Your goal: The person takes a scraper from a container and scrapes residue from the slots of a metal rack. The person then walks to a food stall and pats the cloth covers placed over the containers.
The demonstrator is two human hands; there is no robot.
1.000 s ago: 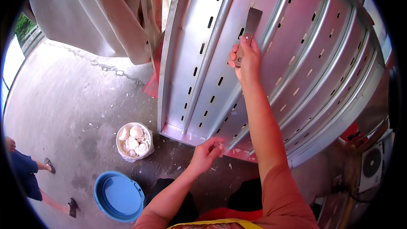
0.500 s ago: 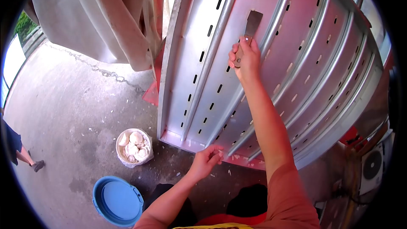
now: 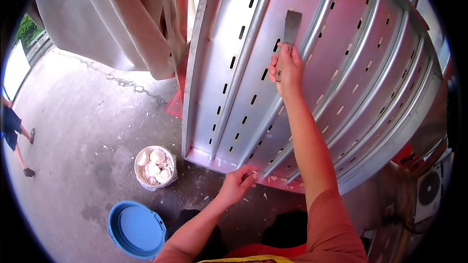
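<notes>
My right hand (image 3: 289, 70) is wrapped round the brown handle of a putty knife (image 3: 292, 25). The flat dark blade points up the large slotted metal panel (image 3: 253, 100), lying over its surface; whether it touches cannot be made out. Some slots are dark, others filled with whitish material. My left hand (image 3: 237, 185) is closed, with thumb and fingertips pinched together near the panel's lower edge. A tiny pale bit shows at those fingertips, too small to name.
On the concrete floor to the left stand a white tub (image 3: 156, 166) of whitish lumps and a blue basin (image 3: 136, 230). A pale cloth (image 3: 117, 19) hangs at upper left. A person's legs (image 3: 17, 134) show at far left. Pale scraps dot the floor and panel edge.
The putty knife and my right hand have shifted slightly right and down, with the blade turned more upright. My left hand stays nearly still. More of the person at far left shows.
</notes>
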